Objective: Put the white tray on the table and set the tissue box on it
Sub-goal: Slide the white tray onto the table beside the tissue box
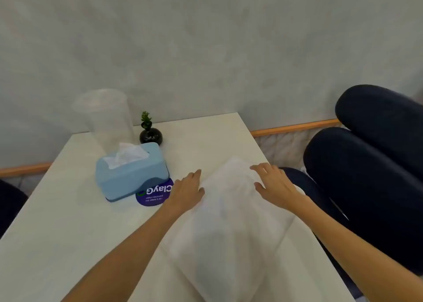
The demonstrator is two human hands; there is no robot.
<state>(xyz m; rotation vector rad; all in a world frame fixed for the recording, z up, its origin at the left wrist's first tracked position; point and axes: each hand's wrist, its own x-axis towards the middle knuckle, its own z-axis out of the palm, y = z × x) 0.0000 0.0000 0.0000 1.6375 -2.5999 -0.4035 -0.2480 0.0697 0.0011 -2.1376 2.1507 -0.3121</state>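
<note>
White tray lengthwise away from camera, hands flanking.

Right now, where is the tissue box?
In the head view the tissue box sits left of centre on the table, partly on a purple coaster, before the small plant.

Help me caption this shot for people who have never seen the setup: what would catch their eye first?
Probably the two bare hands, left hand and right hand, spread at either side of a blurred white tray in the middle of the white table. Next, the light blue tissue box to the left, sitting partly on a purple round sticker, with a small potted plant behind it.
</note>
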